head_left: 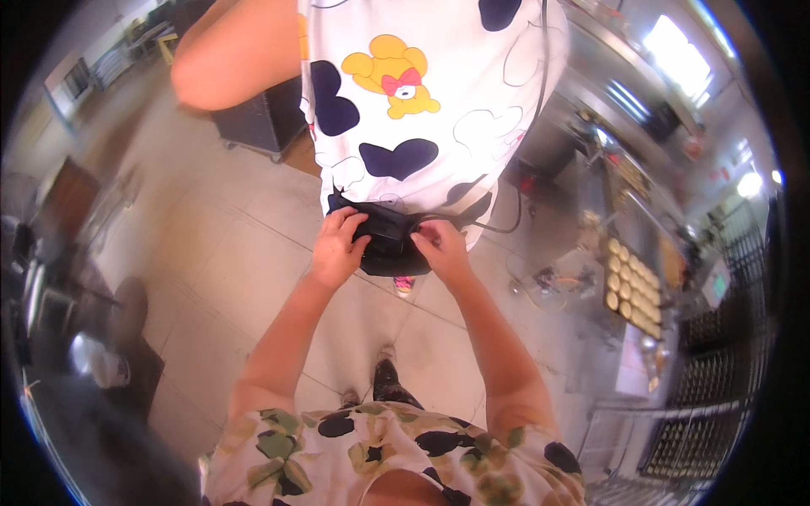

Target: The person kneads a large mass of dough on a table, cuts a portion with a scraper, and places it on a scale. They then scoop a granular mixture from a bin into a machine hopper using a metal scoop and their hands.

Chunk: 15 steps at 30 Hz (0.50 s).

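A black pouch (pixel 395 265) sits at the waist of a person standing in front of me. My left hand (pixel 336 250) grips its left side, fingers bent over the top and thumb against the front. On the opposite side, my right hand (pixel 442 246) has its fingers and thumb closed at the pouch's upper right edge; whatever they pinch is partly hidden. A thin dark cable (pixel 518 207) hangs down the person's white shirt (pixel 472 84), which has dark patches and a yellow bear, and curves in toward the pouch near my right hand.
To the right, a tray (pixel 609 308) of round, pale yellow pieces stands beside metal machinery. Metal racks (pixel 688 438) are at the lower right. A dark wheeled box (pixel 261 122) is behind the person; blurred equipment lines the left, above a tiled floor (pixel 215 253).
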Each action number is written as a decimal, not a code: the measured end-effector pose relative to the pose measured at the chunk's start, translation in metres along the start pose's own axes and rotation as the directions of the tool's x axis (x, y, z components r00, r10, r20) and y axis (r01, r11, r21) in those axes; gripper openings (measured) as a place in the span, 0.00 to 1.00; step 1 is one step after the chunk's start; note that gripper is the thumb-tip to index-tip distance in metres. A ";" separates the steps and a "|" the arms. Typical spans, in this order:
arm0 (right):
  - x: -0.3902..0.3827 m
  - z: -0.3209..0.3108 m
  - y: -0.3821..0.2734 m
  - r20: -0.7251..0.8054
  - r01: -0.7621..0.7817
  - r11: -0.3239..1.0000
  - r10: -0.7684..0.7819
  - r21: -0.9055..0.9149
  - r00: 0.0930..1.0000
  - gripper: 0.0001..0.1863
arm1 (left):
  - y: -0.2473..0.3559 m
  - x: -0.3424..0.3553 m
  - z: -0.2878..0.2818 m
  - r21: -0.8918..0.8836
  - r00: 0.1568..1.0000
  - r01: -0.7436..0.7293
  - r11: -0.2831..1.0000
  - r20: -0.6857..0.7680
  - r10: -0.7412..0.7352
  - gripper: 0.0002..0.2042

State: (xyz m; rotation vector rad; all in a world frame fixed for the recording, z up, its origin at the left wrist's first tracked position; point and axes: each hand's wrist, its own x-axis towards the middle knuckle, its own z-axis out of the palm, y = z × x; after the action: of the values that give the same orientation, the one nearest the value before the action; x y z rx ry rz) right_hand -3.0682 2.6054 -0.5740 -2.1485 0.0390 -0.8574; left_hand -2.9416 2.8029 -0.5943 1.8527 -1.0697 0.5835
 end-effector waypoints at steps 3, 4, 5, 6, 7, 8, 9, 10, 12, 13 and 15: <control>0.009 0.001 -0.010 0.073 0.018 1.000 -0.020 0.025 0.997 0.17 | -0.002 0.006 -0.007 0.087 0.999 0.036 0.996 -0.017 -0.034 0.18; 0.012 0.007 -0.011 0.124 0.021 0.999 -0.025 0.033 0.992 0.18 | -0.013 0.005 -0.005 0.118 0.998 0.065 0.991 -0.034 -0.061 0.18; 0.017 0.014 -0.014 0.173 0.038 0.999 -0.044 0.037 0.984 0.18 | -0.027 0.006 -0.004 0.147 0.995 0.090 0.985 -0.064 -0.081 0.19; 0.029 0.030 -0.020 0.169 0.053 0.995 -0.066 0.079 0.983 0.20 | -0.054 0.007 -0.005 0.120 0.985 0.146 0.982 -0.113 -0.132 0.19; 0.050 0.044 -0.023 0.165 0.131 0.990 -0.136 0.040 0.977 0.19 | -0.074 0.022 -0.011 0.149 0.979 0.164 0.975 -0.146 -0.143 0.19; 0.061 0.056 -0.022 0.187 0.189 0.982 -0.186 0.006 0.965 0.19 | -0.087 0.022 -0.013 0.171 0.968 0.213 0.962 -0.170 -0.184 0.18; 0.068 0.063 -0.017 0.205 0.237 0.971 -0.225 -0.036 0.952 0.19 | -0.089 0.022 -0.012 0.183 0.957 0.259 0.949 -0.186 -0.225 0.18; 0.075 0.070 -0.006 0.236 0.252 0.967 -0.235 -0.043 0.943 0.19 | -0.088 0.023 -0.009 0.215 0.934 0.294 0.932 -0.271 -0.232 0.18; 0.077 0.082 0.002 0.213 0.292 0.949 -0.262 -0.123 0.941 0.19 | -0.081 0.017 -0.007 0.237 0.914 0.343 0.909 -0.307 -0.265 0.17; 0.075 0.085 0.007 0.200 0.306 0.937 -0.271 -0.169 0.942 0.19 | -0.077 0.015 -0.005 0.241 0.905 0.364 0.899 -0.319 -0.281 0.17; 0.104 0.088 -0.008 0.252 0.239 0.957 -0.194 -0.163 0.948 0.19 | -0.085 0.042 -0.024 0.396 0.936 0.342 0.852 -0.225 -0.271 0.15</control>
State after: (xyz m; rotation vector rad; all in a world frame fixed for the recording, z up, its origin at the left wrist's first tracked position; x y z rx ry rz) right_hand -2.9380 2.6387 -0.5491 -2.4565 -0.2496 -0.7416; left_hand -2.8466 2.8251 -0.5909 2.2569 -0.5391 0.8086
